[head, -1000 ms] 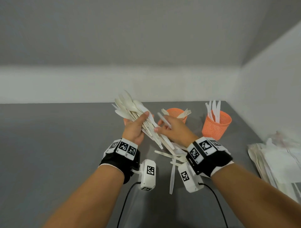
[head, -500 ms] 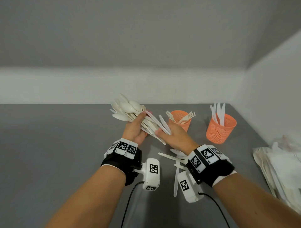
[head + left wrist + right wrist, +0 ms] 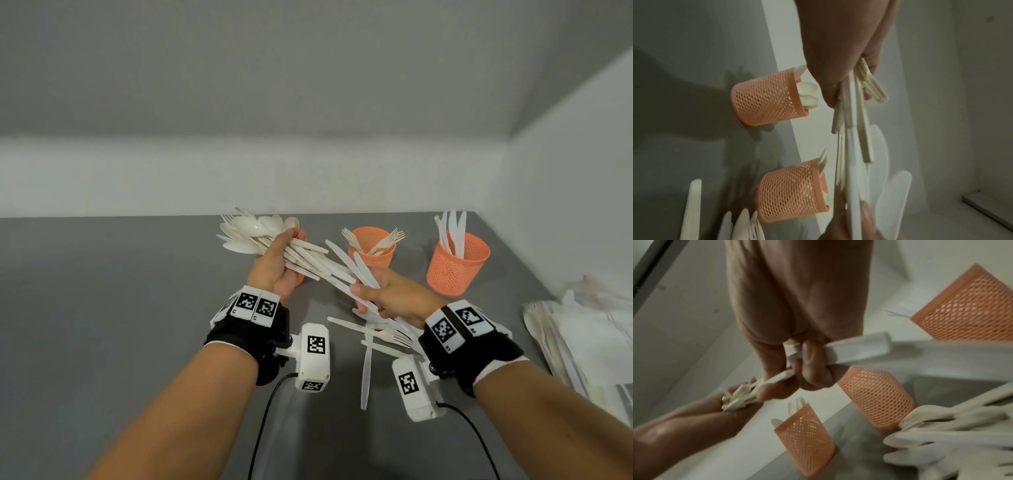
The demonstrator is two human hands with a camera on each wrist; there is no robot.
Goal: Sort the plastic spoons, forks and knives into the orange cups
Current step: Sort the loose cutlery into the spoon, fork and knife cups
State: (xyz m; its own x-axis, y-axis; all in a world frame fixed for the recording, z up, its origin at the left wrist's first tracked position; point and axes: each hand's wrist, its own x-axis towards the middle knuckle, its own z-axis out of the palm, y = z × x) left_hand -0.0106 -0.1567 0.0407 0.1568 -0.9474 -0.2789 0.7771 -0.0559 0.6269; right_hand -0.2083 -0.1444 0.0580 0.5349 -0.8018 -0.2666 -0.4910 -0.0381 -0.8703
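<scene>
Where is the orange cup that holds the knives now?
In the head view, the cup with knives stands on the grey table at the far right, near the wall corner. The cup with forks stands to its left, and the right hand is in front of it.

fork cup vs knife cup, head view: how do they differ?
The fork cup holds forks splayed outward toward both sides; the knife cup holds knives standing nearly upright. The fork cup sits just beyond the right hand; the knife cup stands farther right, nearer the side wall. Both are orange mesh, upright.
</scene>
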